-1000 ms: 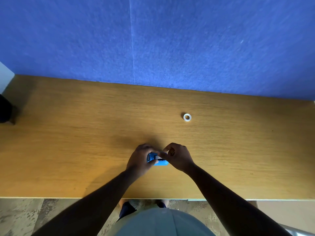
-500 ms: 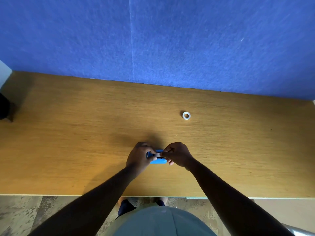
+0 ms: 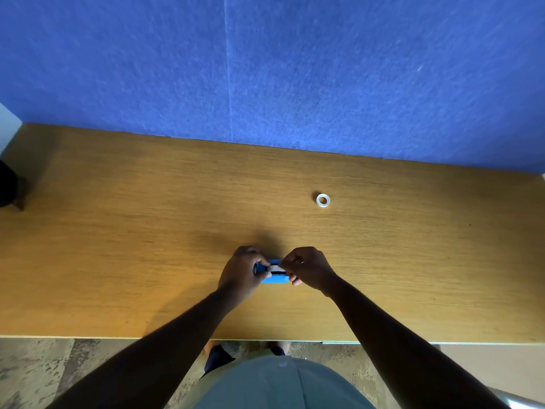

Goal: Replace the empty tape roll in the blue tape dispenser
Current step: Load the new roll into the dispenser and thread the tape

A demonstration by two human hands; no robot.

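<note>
The small blue tape dispenser (image 3: 275,278) lies on the wooden desk (image 3: 147,231), near its front middle. My left hand (image 3: 243,271) grips the dispenser's left end. My right hand (image 3: 306,268) pinches a white strip or roll at the dispenser's top, at its right end. Fingers hide most of the dispenser, so I cannot make out what is inside. A small white tape ring (image 3: 323,200) lies flat on the desk, farther back and to the right, apart from both hands.
A blue felt partition (image 3: 295,69) stands along the desk's far edge. A dark object (image 3: 7,184) sits at the desk's far left edge. The desk's front edge runs just behind my forearms, with floor below.
My hands have drawn closer together on the dispenser, and my right fingers now pinch the white part at its top. The tape ring has stayed in place.
</note>
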